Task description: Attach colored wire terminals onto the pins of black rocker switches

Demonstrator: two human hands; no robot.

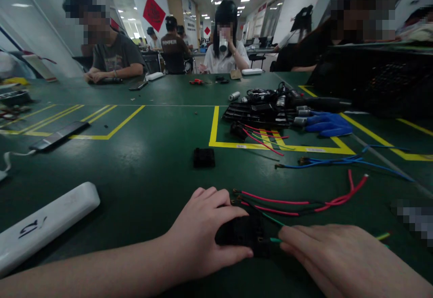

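My left hand [206,230] is wrapped round a black plastic housing [241,234] low over the green table, thumb along its near side and fingers over the far side. From the right, my right hand [338,253] pinches a green wire [275,240], whose end meets the housing's right side; whether it is inside I cannot tell. A yellow-green tip of wire [383,236] shows beyond the right hand. Just past the hands lie red wires [280,197] with metal terminals at their left ends. A second small black plastic part [204,157] sits farther off.
Blue wires [324,161] lie to the right. Behind them is a heap of black parts and cables [260,108] beside blue gloves [328,123]. A white case [50,223] and a phone [59,135] lie at left. Several people sit across the table.
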